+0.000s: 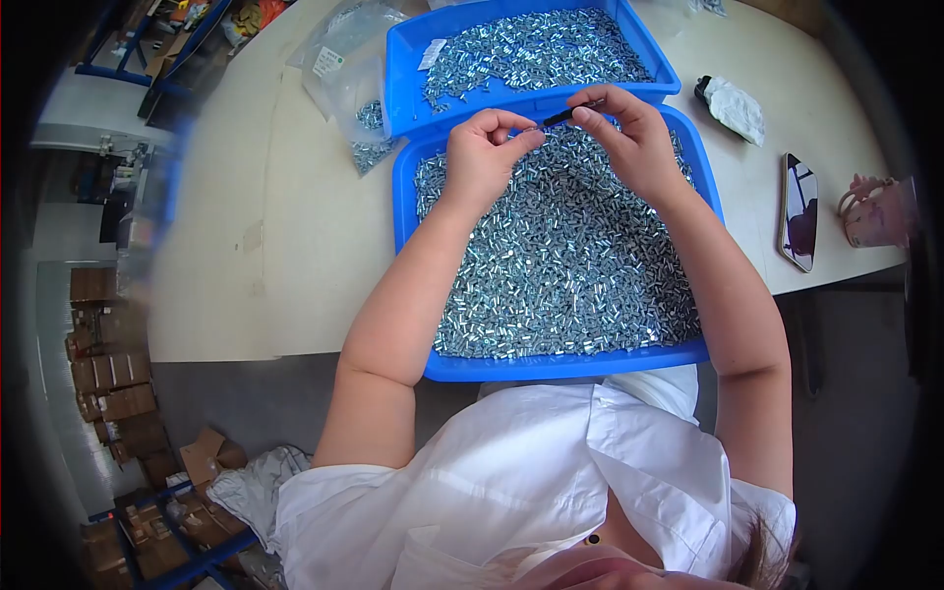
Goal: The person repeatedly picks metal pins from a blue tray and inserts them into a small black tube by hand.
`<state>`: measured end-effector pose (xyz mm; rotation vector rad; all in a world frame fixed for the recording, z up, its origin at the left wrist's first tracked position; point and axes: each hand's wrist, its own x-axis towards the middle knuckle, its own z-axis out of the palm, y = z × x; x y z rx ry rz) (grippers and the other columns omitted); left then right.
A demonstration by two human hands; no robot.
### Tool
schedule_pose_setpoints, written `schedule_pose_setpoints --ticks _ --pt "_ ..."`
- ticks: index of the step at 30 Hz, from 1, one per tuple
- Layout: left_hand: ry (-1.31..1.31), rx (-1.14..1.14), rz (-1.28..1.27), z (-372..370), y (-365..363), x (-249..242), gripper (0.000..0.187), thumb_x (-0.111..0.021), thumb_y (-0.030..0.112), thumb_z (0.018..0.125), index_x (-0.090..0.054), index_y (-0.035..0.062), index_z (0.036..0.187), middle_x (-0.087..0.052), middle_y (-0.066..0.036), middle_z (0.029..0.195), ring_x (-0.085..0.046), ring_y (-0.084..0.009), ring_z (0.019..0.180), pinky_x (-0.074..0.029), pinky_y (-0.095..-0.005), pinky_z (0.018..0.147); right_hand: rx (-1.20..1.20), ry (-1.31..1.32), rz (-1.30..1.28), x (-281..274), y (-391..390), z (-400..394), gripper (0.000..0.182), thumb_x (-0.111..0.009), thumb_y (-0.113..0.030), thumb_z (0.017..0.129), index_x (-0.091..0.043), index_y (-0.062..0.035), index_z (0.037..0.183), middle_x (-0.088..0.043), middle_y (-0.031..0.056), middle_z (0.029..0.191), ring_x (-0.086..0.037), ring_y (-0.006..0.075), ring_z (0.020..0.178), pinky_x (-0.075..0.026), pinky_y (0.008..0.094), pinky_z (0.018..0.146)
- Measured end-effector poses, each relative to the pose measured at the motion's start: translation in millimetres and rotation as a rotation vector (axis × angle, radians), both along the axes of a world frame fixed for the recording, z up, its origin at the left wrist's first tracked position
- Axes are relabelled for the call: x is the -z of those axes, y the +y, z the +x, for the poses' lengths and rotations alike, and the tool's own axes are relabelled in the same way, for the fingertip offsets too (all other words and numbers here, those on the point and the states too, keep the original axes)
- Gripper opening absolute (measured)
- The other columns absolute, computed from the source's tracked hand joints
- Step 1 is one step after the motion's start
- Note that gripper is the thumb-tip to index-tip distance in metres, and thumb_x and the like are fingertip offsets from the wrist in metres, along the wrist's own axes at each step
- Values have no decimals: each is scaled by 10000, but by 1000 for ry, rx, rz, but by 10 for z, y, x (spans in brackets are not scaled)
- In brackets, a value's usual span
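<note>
a slim black tool (558, 116) lies between the two hands, above the far part of the near blue bin (570, 369). the right hand (634, 143) grasps it between thumb and fingers; the left hand (480, 162) pinches a tiny metallic piece (537, 129), its shape too small to read. fingertip grips probably suit such little parts, and working over the bin likely lets a dropped piece land among the small metal sleeves (570, 265).

the far blue bin (397, 84) meets the near one's far edge, perhaps so both stay within reach. it holds similar pieces and a white slip (432, 54). left of it, a see-through plastic bag (339, 88) slumps with more pieces inside.

on the right of the pale tabletop (295, 236) are a black object in white wrapping (736, 110), a smartphone (800, 211) lying flat and a pinkish mug (873, 218). beyond the left side, cardboard boxes (110, 374) are stacked, with blue-framed shelving (202, 562) nearer.
</note>
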<state>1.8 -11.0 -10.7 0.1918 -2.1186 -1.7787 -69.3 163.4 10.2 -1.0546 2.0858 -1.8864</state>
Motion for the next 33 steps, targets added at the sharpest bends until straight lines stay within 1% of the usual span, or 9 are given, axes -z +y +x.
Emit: schedule_pose_setpoints --ticks 2,4,11,14,17,19,23,25,33 --pt "19 -11 -20 1 -1 -1 158 -754 70 647 -653 48 766 -405 91 581 -341 -15 524 -267 -184 455 -36 -2 -21 25 -11 -5 184 -529 -134 873 -544 0 997 -579 34 914 -554 97 858 -436 217 751" --pt "21 -14 -26 7 2 -7 159 -754 70 647 -652 48 767 -406 91 584 -341 -16 526 -267 -183 457 5 -15 -127 40 -32 -4 146 -569 -116 838 -580 -25 951 -605 32 795 -547 88 770 -420 222 682" --pt "33 -1 16 -2 4 3 150 -752 65 648 -659 48 765 -408 88 589 -341 -17 531 -265 -180 461 -5 -1 -116 21 -16 -13 144 -561 -107 843 -577 -21 958 -609 38 810 -554 95 781 -423 225 709" --pt "22 4 -6 2 3 -4 146 -757 79 641 -667 52 753 -412 80 597 -343 -23 534 -269 -186 466 7 2 -131 16 -14 -22 152 -580 -130 834 -587 -14 933 -613 37 782 -547 88 749 -424 227 675" --pt "83 -21 -169 4 3 -13 142 -759 91 635 -673 56 743 -419 65 601 -348 -36 535 -279 -198 472 71 18 -10 -22 10 -30 193 -601 -199 827 -595 -11 866 -590 23 710 -519 76 670 -408 227 596" --pt "91 -23 -217 14 10 -28 146 -761 95 631 -674 57 742 -422 58 600 -351 -42 535 -283 -204 473 134 -74 224 -65 31 -26 258 -607 -268 822 -589 -12 798 -543 7 643 -465 64 592 -366 224 521" --pt "92 -52 -308 16 12 -38 155 -764 101 622 -674 56 740 -425 45 593 -356 -53 531 -287 -213 472 85 -169 360 -31 24 -80 286 -576 -316 844 -558 -32 825 -541 -17 700 -483 43 676 -389 191 591" --pt "92 -53 -303 17 13 -37 157 -766 103 619 -673 55 736 -423 45 593 -355 -53 531 -287 -213 472 31 -170 192 21 10 -77 252 -578 -273 848 -556 -22 838 -543 -17 720 -485 41 687 -390 191 606" --pt "116 -54 -293 4 13 -18 155 -768 99 613 -665 50 718 -417 48 593 -353 -49 529 -283 -212 470 -40 -169 148 31 34 -118 155 -596 -146 831 -575 -8 897 -576 -7 805 -510 46 752 -413 193 666"
